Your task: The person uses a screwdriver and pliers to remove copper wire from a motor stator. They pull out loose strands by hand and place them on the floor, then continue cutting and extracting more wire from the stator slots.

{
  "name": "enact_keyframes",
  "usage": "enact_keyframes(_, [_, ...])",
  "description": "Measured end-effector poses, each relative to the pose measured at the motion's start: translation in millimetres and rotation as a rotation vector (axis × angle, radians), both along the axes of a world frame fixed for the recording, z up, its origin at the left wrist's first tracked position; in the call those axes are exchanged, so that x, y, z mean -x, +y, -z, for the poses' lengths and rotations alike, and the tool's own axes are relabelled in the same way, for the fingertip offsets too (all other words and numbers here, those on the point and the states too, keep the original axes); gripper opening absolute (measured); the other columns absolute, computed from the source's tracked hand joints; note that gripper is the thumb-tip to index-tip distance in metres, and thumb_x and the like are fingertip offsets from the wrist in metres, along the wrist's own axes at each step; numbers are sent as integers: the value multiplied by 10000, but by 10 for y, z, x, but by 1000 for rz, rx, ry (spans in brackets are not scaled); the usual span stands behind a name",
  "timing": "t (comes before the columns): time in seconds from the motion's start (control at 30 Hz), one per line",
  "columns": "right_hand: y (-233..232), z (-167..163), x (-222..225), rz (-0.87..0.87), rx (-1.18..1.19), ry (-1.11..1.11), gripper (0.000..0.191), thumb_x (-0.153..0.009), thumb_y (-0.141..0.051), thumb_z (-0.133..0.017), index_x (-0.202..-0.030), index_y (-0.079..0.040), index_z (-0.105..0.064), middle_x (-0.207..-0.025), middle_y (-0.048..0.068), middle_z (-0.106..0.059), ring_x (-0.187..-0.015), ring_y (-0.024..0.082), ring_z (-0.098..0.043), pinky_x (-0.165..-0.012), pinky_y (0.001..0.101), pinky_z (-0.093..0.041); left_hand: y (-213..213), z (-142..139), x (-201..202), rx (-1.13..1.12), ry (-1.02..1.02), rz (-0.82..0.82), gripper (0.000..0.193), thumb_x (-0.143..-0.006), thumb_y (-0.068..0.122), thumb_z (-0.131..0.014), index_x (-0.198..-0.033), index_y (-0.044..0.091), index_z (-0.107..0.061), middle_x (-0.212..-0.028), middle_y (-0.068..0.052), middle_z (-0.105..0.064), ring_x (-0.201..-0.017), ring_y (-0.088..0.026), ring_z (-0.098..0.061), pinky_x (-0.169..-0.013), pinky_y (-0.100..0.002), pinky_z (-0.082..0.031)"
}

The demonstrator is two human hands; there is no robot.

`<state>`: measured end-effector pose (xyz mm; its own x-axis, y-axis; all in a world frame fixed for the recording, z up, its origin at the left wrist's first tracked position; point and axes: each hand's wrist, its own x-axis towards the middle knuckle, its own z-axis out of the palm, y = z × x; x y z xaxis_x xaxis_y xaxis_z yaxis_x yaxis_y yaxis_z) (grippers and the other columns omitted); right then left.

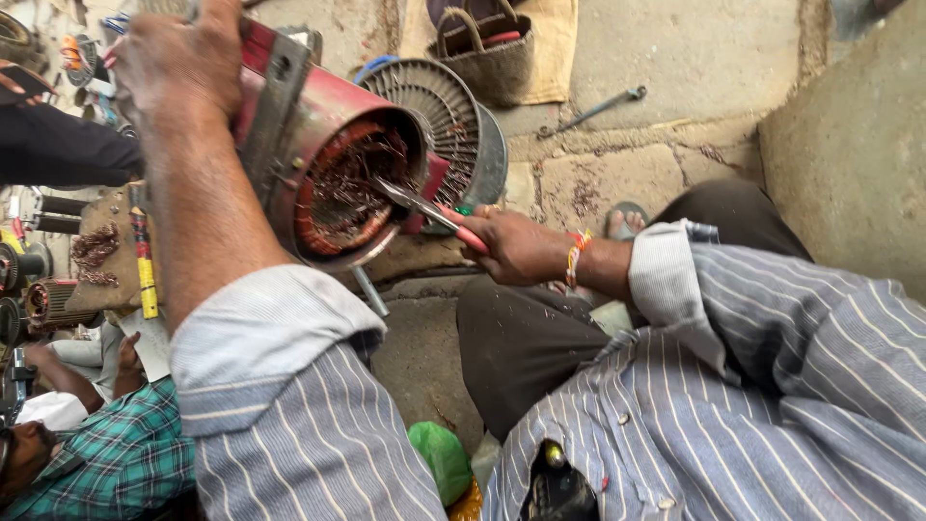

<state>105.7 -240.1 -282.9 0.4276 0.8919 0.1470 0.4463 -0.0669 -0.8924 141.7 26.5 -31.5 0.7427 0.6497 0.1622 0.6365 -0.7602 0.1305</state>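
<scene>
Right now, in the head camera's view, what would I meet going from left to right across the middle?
Yellow-handled tool → left hand on the red motor housing → copper windings → pliers → right hand → orange wrist thread → sandalled foot

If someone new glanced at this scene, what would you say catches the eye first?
The red motor housing at upper centre stands out, its open end showing tangled copper windings. The right hand pokes pliers with red grips into that opening, while the left hand rests on top of the housing. Behind it leans a round ribbed fan cover, and another person in a green checked shirt sits at lower left.
</scene>
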Motion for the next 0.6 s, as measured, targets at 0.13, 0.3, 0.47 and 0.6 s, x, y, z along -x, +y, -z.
enact_keyframes(0.13, [-89, -171, 61, -41, 260, 178, 242, -888, -234, -711, -1027, -50, -640, -949, 180, -704, -923, 320, -695, -828, 437, -535, -32, -3, 28, 75, -93, 162, 837, -954, 793, -350, -956, 31, -698, -740, -109, -685, -652, -203, -676, -648, -441, -532])
enact_keyframes(0.3, [-269, -521, -52, -191, 256, 374, 402, -893, -327, -734, -1166, -47, -643, -1013, 100, -718, -960, 234, -699, -854, 401, -532, -86, 51, 43, 44, -154, 147, 858, -942, 755, -403, -1095, -60, -619, -839, -193, -630, -689, -259, -716, -472, -501, -597])
enact_keyframes(0.47, [-575, -758, -228, -485, 110, 735, 661, -871, -273, -733, -1418, 36, -529, -905, 208, -698, -765, 295, -705, -782, 427, -569, -99, 82, 24, 5, -96, 106, 889, -909, 794, -408, -1158, -24, -652, -890, -188, -665, -776, -271, -743, -607, -510, -604])
enact_keyframes(0.6, [-467, -984, -290, -605, -84, 1240, 599, -931, -244, -691, -1419, 28, -474, -1055, 194, -713, -848, 272, -717, -795, 484, -633, -79, 93, 58, -75, -61, 142, 935, -971, 841, -361, -1150, -22, -672, -892, -230, -671, -822, -328, -731, -647, -554, -595])
